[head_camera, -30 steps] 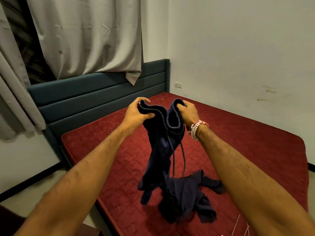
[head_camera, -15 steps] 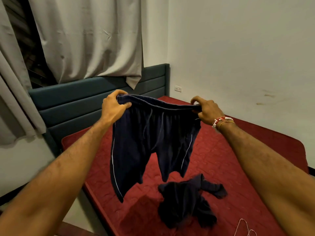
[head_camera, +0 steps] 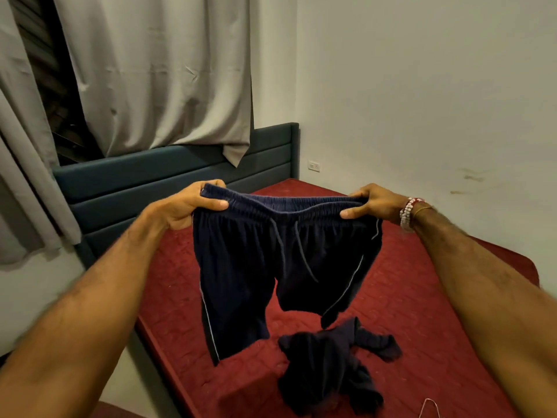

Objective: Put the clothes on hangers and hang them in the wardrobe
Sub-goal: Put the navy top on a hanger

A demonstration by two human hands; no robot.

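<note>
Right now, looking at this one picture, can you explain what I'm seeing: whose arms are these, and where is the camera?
There is no machine here. The camera sits on a person's head and looks forward and down, so both bare arms are that person's own. The left hand and the right hand each grip one end of the waistband of dark blue shorts, held spread above a red mattress. A second dark garment lies crumpled on the mattress, and part of a wire hanger shows at the bottom edge.
</note>
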